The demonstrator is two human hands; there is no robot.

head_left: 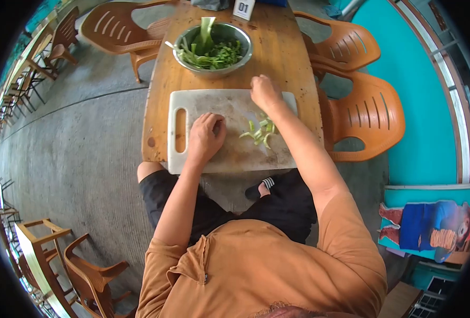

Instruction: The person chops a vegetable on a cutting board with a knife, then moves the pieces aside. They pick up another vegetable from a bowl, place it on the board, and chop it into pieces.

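Note:
A white cutting board (229, 151) with a handle slot lies at the near end of the wooden table. On its left half rests my left hand (207, 138), fingers curled inward; whatever they hold, if anything, is hidden. My right hand (266, 92) is over the board's far edge, its fingers bent and closed; nothing I can name shows in them. Cut pale-green vegetable pieces (261, 133) lie on the board below my right forearm. Beyond the board stands a metal bowl (212, 71) of leafy greens (213, 53), with one broad pale stalk (207, 33) sticking up.
The wooden table (158, 106) carries a number sign (243, 8) marked 01 and a grey item (209, 4) at its far end. Orange plastic chairs (370, 108) flank the right side, and another chair (121, 29) stands at the far left. A turquoise wall (420, 122) rises on the right.

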